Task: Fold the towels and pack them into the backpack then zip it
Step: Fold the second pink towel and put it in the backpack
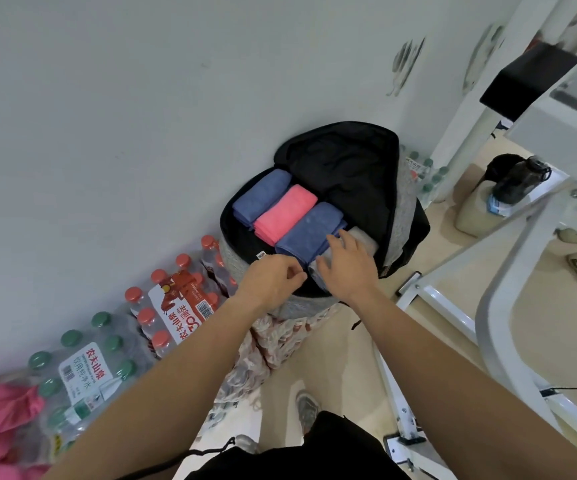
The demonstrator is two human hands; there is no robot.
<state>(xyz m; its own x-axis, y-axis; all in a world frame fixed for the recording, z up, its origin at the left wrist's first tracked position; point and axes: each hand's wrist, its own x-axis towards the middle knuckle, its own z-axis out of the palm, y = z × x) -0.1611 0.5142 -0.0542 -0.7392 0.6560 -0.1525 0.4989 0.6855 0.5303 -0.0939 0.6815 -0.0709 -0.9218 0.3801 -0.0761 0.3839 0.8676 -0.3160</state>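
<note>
Head view: the backpack (pixel 346 157) lies open on its back against the wall (pixel 107 116). Its black lid is thrown back and its grey body rests on a support draped in a patterned cloth (pixel 273 344).

Four folded towels sit side by side in the main compartment. A blue towel (pixel 261 194) is at the far left, a pink towel (pixel 285 214) touches it, a second blue towel (pixel 309 233) comes next, and a pale grey towel (pixel 361 237) is at the right end, close to the backpack's side wall.

The right hand (pixel 347 268) lies flat on the grey towel. Its fingers (pixel 335 242) are spread apart and straight, and the tips reach the edge of the second blue towel.

The left hand (pixel 269 280) is at the near rim of the backpack, just beside the right hand. Its fingers are curled in toward the thumb, but I cannot tell whether they pinch the rim, a towel corner or nothing.

On the floor (pixel 332 368) along the wall stand a shrink-wrapped pack of red-capped water bottles (pixel 179 299) and a pack of green-capped bottles (pixel 79 365). A pink cloth (pixel 0 427) lies in the lower left corner. A white metal frame (pixel 453 306) stands to the right, with a dark drinking bottle (pixel 522 181) beyond it.
</note>
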